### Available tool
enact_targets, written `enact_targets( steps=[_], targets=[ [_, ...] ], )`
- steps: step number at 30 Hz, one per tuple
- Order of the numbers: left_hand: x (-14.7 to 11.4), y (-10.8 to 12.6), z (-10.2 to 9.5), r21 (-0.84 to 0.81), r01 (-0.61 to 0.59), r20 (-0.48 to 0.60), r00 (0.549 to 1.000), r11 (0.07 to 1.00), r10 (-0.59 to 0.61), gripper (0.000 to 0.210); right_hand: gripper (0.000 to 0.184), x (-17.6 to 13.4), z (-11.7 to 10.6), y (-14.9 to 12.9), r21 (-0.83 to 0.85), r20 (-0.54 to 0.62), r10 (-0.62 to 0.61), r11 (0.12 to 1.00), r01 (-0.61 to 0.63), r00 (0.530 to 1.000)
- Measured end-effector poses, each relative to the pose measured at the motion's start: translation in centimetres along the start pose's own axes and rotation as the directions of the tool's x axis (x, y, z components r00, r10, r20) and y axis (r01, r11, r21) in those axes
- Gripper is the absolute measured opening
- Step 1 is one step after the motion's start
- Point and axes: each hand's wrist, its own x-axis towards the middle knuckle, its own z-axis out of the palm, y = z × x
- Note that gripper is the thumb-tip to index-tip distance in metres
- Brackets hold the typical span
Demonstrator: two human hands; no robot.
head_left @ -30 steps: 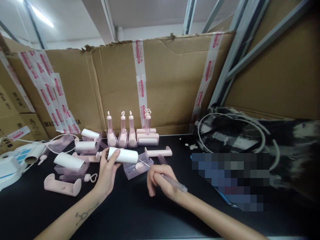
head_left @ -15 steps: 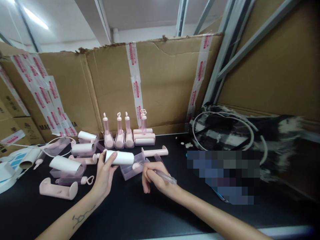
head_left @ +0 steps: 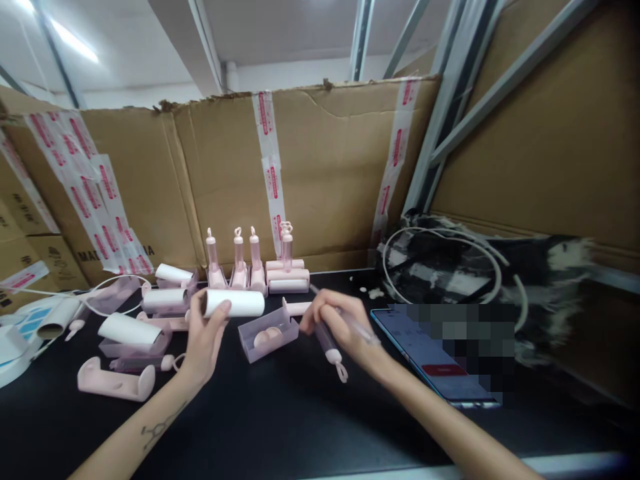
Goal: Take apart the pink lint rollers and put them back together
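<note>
My left hand (head_left: 204, 343) is closed around a white paper roll (head_left: 235, 303), held level above the table. In my right hand (head_left: 343, 327) is a slim pen-like tool with a clear body (head_left: 359, 327); its thin end points up and left. Between the hands a translucent purple box (head_left: 255, 355) sits on the table, with round pale pink pieces (head_left: 267, 337) inside. Under my right hand lies a purple handle (head_left: 329, 347) with a pink loop end. Behind it a pink roller holder (head_left: 297, 308) is partly hidden by my fingers.
Several assembled pink pieces with upright handles (head_left: 239, 257) stand at the back against a cardboard wall (head_left: 325, 167). More white rolls (head_left: 131, 331) and pink holders (head_left: 116, 381) lie at left. A phone (head_left: 425, 360), partly blurred, and a coiled white cable (head_left: 440, 230) are at right.
My right hand has moved right and up with the tool, away from the purple box, uncovering the box's contents and the purple handle. My left hand has shifted slightly left and up with the roll.
</note>
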Motion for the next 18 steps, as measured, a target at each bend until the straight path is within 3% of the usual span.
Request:
enact_targets(
  steps=[3,5,7,10,12,15,18],
  targets=[
    [-0.3,-1.3,-0.1,0.188,-0.011,0.217,0.976,0.982,-0.030,0.043,0.024,1.5,-2.9,0.9,-0.419,0.032,-0.064,0.905,0.072,0.997],
    [-0.4,-1.9,-0.3,0.363,-0.099,0.358,0.933,0.926,-0.040,0.042,0.026,2.1,-4.0,2.1,-0.668,0.098,-0.001,0.741,0.067,0.995],
    [-0.4,-2.2,-0.5,0.526,-0.207,0.405,0.914,0.825,-0.029,0.041,0.028,2.2,-4.4,3.0,-0.839,0.126,0.116,0.542,0.044,0.985],
    [-0.3,-2.2,-1.0,0.677,-0.261,0.365,0.931,0.688,-0.007,0.050,0.042,1.7,-3.6,3.3,-0.948,0.079,0.265,0.317,-0.010,0.961],
    [-0.3,-2.2,-1.2,0.696,-0.253,0.371,0.928,0.672,-0.036,0.057,0.053,1.2,-2.6,3.0,-0.972,0.024,0.305,0.228,-0.049,0.952],
    [0.2,-2.2,-1.6,0.677,-0.242,0.396,0.916,0.695,-0.067,0.055,0.055,0.5,-1.4,2.7,-0.982,-0.011,0.334,0.175,-0.074,0.942],
    [1.3,-1.8,-2.1,0.675,-0.247,0.356,0.934,0.696,-0.013,0.062,0.036,0.3,-1.4,2.8,-0.981,-0.013,0.370,0.175,-0.084,0.929]
  ],
)
